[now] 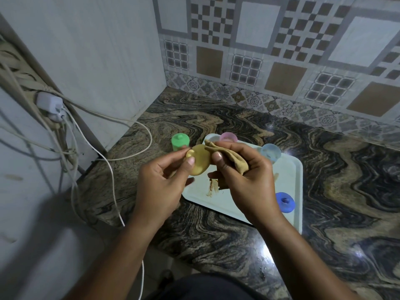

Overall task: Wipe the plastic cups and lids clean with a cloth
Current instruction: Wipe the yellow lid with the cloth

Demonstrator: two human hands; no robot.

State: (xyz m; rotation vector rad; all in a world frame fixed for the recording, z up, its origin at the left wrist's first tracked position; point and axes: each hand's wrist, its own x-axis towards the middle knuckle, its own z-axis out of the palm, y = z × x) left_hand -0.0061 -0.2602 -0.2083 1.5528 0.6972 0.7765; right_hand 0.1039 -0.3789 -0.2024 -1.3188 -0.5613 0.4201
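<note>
Yellow lid [200, 162] is held up over the near-left edge of the tray [289, 178]. Your left hand [160, 180] pinches its rim; your right hand [246, 180] has its fingers [217, 158] bunched round the cloth [234, 162], which touches the lid. Likely light, stiff and slick: grip by the rim or knob.

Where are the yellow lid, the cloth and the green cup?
yellow lid [200, 163], head view, middle of its flat face.
cloth [237, 162], head view, its bunched middle.
green cup [180, 141], head view, its lid on top.

The tray [287, 176] lies on the counter [216, 241], a capped cup [180, 142] to its left. On it, a corner cup [228, 137] stands far left, a second cup [270, 152] right of that, a loose lid [285, 202] nearest me.
</note>
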